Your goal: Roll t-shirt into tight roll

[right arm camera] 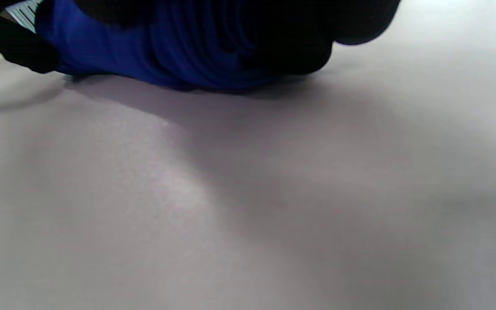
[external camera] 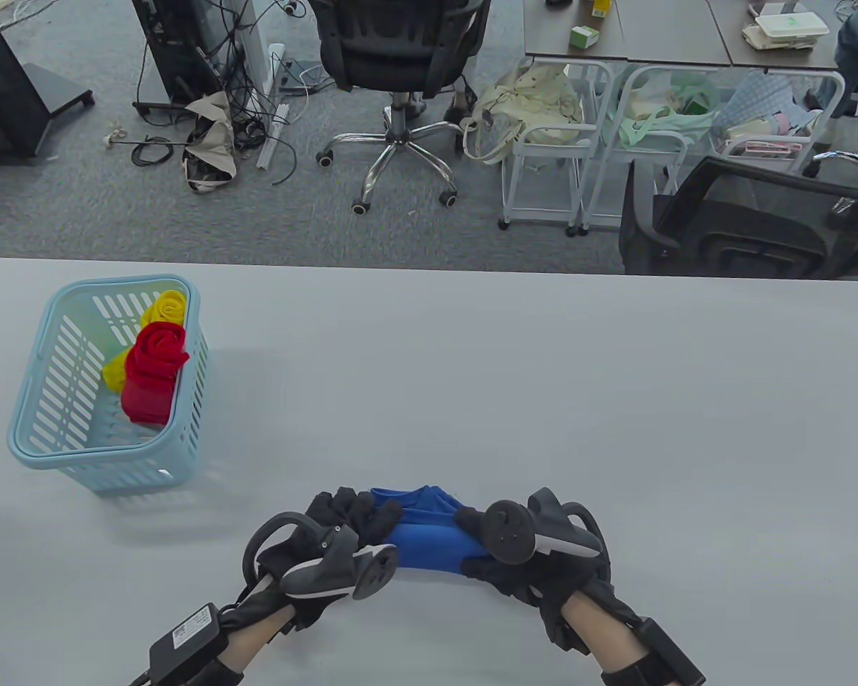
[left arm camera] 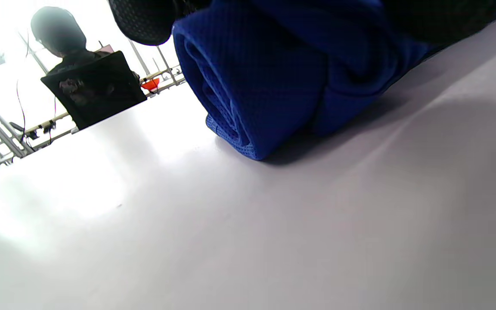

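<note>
text: none legible | wrist unit (external camera: pixel 184 632) label: blurred, unreadable

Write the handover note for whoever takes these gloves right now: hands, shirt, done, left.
Left hand: fingers curled over the left end of the blue t-shirt.
Right hand: gripping its right end.
The shirt lies on the table near the front edge, already rolled; the left wrist view shows layered coils at its end.
The basket at far left holds a red roll and a yellow roll.
Left: snug the roll tight; probably basket it afterwards.
</note>
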`<state>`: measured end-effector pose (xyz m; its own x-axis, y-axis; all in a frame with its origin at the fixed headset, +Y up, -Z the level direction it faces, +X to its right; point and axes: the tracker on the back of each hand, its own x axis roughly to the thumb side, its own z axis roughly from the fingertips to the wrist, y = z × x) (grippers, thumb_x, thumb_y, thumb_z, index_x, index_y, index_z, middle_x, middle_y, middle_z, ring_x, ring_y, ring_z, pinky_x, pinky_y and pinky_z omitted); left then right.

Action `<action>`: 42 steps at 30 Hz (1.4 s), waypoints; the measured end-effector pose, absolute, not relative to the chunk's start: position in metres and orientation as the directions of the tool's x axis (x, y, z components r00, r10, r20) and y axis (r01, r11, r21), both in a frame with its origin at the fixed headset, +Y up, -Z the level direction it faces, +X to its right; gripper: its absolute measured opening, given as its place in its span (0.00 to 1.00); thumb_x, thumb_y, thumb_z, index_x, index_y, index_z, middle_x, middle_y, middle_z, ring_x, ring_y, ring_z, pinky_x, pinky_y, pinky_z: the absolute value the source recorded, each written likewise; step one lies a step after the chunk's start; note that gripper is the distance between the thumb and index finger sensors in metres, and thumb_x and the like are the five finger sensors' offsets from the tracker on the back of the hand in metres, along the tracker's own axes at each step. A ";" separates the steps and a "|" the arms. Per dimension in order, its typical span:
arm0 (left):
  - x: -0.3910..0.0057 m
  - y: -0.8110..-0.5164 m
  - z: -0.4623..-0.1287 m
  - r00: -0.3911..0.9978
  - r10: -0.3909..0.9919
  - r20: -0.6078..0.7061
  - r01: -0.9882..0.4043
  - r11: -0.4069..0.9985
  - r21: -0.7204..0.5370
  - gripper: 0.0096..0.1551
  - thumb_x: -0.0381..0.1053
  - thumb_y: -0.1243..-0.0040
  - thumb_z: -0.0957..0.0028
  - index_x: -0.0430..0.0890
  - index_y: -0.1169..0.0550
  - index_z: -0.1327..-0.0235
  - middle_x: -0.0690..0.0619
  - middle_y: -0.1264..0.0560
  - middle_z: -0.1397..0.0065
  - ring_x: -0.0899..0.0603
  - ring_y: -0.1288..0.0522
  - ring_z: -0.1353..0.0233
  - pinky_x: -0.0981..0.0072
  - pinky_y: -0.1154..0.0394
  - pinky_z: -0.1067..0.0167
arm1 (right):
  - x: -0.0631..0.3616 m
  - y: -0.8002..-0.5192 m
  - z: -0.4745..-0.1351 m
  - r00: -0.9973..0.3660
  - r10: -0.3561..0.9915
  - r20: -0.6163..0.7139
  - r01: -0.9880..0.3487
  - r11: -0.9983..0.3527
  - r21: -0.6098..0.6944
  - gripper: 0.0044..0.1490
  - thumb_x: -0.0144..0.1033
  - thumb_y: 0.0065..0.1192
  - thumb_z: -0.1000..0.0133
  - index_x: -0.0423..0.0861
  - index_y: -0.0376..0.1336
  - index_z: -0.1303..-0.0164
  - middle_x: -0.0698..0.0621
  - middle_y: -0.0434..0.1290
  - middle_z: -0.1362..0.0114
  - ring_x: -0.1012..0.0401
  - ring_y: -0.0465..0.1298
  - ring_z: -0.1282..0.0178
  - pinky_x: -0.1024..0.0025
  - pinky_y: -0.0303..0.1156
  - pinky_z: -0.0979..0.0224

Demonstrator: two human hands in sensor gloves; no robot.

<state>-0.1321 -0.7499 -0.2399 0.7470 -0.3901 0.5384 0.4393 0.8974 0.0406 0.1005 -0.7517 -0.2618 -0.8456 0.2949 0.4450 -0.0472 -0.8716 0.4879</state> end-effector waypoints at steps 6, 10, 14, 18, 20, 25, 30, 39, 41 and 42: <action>-0.126 -0.756 -0.239 0.738 -0.404 0.540 0.433 0.898 0.080 0.45 0.63 0.50 0.50 0.52 0.45 0.19 0.57 0.27 0.25 0.48 0.24 0.27 0.49 0.29 0.26 | 0.102 -0.748 -0.263 -0.862 0.290 0.417 -0.066 -0.878 0.474 0.46 0.60 0.38 0.36 0.43 0.45 0.13 0.43 0.71 0.33 0.54 0.79 0.46 0.50 0.71 0.37; -0.132 -0.750 -0.249 0.800 -0.215 0.561 0.293 0.955 -0.053 0.39 0.59 0.53 0.49 0.50 0.39 0.21 0.56 0.22 0.32 0.49 0.19 0.35 0.52 0.25 0.30 | 0.101 -0.743 -0.257 -0.898 0.106 0.427 0.047 -0.942 0.332 0.45 0.59 0.38 0.36 0.51 0.37 0.11 0.42 0.54 0.16 0.46 0.66 0.24 0.45 0.61 0.26; -0.148 -0.750 -0.265 0.858 0.126 0.498 0.057 0.940 -0.336 0.38 0.58 0.54 0.48 0.49 0.37 0.22 0.55 0.20 0.35 0.48 0.18 0.38 0.51 0.24 0.32 | 0.097 -0.743 -0.253 -0.870 0.144 0.472 0.032 -0.938 0.344 0.49 0.59 0.43 0.36 0.58 0.28 0.13 0.41 0.35 0.11 0.40 0.47 0.13 0.40 0.49 0.19; -0.160 -0.752 -0.276 0.870 0.282 0.404 -0.079 0.889 -0.450 0.39 0.58 0.55 0.47 0.47 0.39 0.21 0.54 0.19 0.36 0.47 0.17 0.42 0.51 0.24 0.33 | 0.091 -0.752 -0.252 -0.875 0.030 0.482 0.142 -0.938 0.316 0.56 0.61 0.52 0.39 0.58 0.27 0.14 0.42 0.37 0.11 0.40 0.47 0.12 0.40 0.49 0.19; -0.161 -0.751 -0.275 0.888 0.259 0.381 -0.089 0.907 -0.411 0.40 0.59 0.59 0.45 0.48 0.45 0.19 0.53 0.20 0.35 0.46 0.19 0.40 0.50 0.26 0.32 | 0.088 -0.752 -0.254 -0.874 0.012 0.485 0.162 -0.936 0.314 0.55 0.62 0.53 0.40 0.58 0.30 0.14 0.42 0.46 0.13 0.43 0.57 0.16 0.43 0.55 0.21; -0.146 -0.751 -0.258 0.856 -0.053 0.514 0.182 0.962 -0.205 0.46 0.74 0.65 0.52 0.69 0.64 0.23 0.53 0.42 0.11 0.39 0.36 0.17 0.39 0.36 0.23 | 0.086 -0.749 -0.254 -0.861 0.153 0.485 0.069 -0.909 0.410 0.51 0.65 0.49 0.40 0.51 0.40 0.12 0.41 0.63 0.23 0.49 0.72 0.31 0.48 0.66 0.29; -0.136 -0.770 -0.256 0.815 -0.194 0.546 0.349 0.916 -0.195 0.47 0.72 0.66 0.51 0.63 0.63 0.22 0.53 0.49 0.10 0.39 0.42 0.12 0.40 0.40 0.21 | 0.086 -0.744 -0.250 -0.887 0.074 0.455 0.097 -0.935 0.341 0.52 0.63 0.47 0.38 0.48 0.39 0.11 0.40 0.54 0.15 0.42 0.62 0.19 0.42 0.59 0.23; -0.137 -0.782 -0.265 0.835 -0.139 0.532 0.340 0.891 -0.301 0.49 0.72 0.70 0.51 0.61 0.74 0.28 0.48 0.61 0.11 0.37 0.51 0.13 0.40 0.45 0.19 | 0.071 -0.755 -0.244 -0.862 0.010 0.506 0.186 -0.924 0.334 0.52 0.56 0.44 0.35 0.53 0.25 0.14 0.42 0.33 0.09 0.37 0.37 0.09 0.36 0.44 0.18; -0.136 -0.782 -0.265 0.835 -0.149 0.530 0.352 0.885 -0.305 0.49 0.72 0.70 0.51 0.60 0.74 0.28 0.47 0.62 0.11 0.36 0.52 0.13 0.39 0.46 0.19 | 0.075 -0.771 -0.249 -0.857 0.014 0.515 0.235 -0.878 0.416 0.54 0.59 0.37 0.35 0.53 0.14 0.22 0.41 0.24 0.13 0.37 0.36 0.11 0.38 0.46 0.18; -0.136 -0.782 -0.265 0.835 -0.147 0.530 0.354 0.882 -0.313 0.50 0.73 0.70 0.51 0.60 0.75 0.28 0.47 0.62 0.11 0.36 0.52 0.13 0.39 0.46 0.19 | 0.076 -0.769 -0.250 -0.862 0.038 0.506 0.199 -0.892 0.406 0.54 0.58 0.39 0.35 0.54 0.16 0.20 0.41 0.25 0.12 0.37 0.37 0.11 0.37 0.45 0.18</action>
